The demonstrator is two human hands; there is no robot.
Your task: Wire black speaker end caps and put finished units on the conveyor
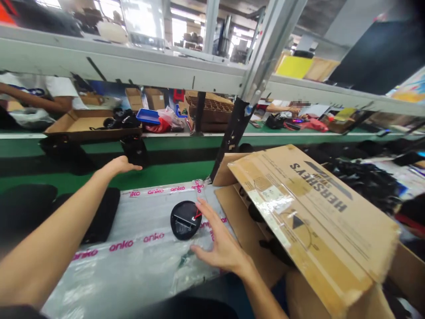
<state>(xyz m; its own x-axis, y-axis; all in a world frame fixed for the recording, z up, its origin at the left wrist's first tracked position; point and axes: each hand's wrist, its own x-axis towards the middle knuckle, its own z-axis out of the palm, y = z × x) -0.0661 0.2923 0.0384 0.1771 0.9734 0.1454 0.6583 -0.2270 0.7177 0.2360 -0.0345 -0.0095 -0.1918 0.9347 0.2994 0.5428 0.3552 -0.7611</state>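
My right hand (pixel 221 239) is open, thumb and fingers apart, beside a black round plastic part (pixel 181 223). The part has a rounded rim, a slot across it and a short red wire near my fingertips. It lies on plastic-wrapped sheeting (pixel 133 261) printed with pink "anko" lettering. Farther out, my left arm stretches over the green belt (pixel 166 164). The left hand (pixel 123 165) is just below a dark, box-like piece (pixel 134 149), with one digit stretched out to the right; its other fingers are mostly hidden. I see nothing held in it.
A large Hershey's cardboard box (pixel 308 212) stands tilted at the right, with dark parts inside. Black padded pieces (pixel 104 215) lie at the left. Beyond the belt are an open carton (pixel 76 122), a blue tray (pixel 148 116) and a metal post (pixel 245 102). Other people's arms show across the line.
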